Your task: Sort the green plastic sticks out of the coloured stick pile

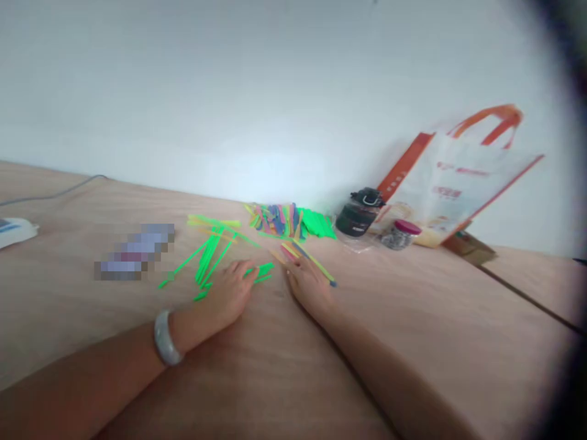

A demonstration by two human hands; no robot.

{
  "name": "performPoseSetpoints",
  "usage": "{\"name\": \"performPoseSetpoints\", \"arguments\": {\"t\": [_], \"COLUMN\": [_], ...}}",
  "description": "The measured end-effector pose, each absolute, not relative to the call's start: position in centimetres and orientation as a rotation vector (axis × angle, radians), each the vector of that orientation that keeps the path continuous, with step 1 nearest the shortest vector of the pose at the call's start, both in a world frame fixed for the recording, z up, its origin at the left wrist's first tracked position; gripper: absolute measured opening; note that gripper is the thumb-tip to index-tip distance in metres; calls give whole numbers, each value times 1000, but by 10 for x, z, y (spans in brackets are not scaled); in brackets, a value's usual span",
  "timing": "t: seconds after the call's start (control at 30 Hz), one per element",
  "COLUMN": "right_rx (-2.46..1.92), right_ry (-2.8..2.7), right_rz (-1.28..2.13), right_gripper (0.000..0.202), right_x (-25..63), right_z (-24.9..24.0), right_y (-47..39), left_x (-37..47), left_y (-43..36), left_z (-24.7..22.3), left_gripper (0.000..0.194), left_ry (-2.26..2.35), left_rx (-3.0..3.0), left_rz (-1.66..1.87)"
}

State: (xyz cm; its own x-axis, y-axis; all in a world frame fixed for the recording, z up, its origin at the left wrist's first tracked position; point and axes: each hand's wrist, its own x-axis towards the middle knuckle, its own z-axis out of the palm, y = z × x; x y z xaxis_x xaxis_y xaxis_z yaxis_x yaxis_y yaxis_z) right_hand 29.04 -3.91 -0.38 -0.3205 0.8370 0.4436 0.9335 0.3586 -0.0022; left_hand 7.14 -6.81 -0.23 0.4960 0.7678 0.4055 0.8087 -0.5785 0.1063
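Note:
My left hand [235, 287], with a pale bracelet on the wrist, is closed over a bunch of thin green sticks [264, 270] low on the table. Their ends stick out on both sides of the hand. To its right, my right hand [308, 282] has its fingers curled on several coloured sticks [323, 269], among them yellow, pink and blue ones. Loose green sticks [210, 256] lie spread beyond my left hand, with yellow sticks [215, 221] across their far ends. Against the wall lies a pile of mixed coloured sticks [277, 220] beside a green bunch [317, 222].
Right of the piles stand a dark bottle [356, 215], a clear jar with a red lid [400, 235] and a large white bag with orange handles [452, 183]. A cardboard box [472, 245] is behind them. At left are a blurred-out flat object [135, 252] and a white device [17, 231].

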Motion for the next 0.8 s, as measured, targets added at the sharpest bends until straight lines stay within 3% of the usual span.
{"name": "performPoseSetpoints", "arguments": {"t": [0.47,0.67,0.8], "right_rx": [-1709,-1578,-1454], "right_ry": [-2277,-2339,-2350], "right_rz": [-494,-556,-530], "right_gripper": [27,24,22], "right_x": [301,294,288], "right_z": [-5,0,-1], "right_y": [-24,-35,-40], "left_x": [66,55,26], "left_y": [-52,-53,-39], "left_z": [-11,17,33], "left_gripper": [36,29,29], "left_ry": [-1383,-1465,-1738], "left_rx": [-2734,-2512,-2206], "left_rz": [-616,-670,-510]}}
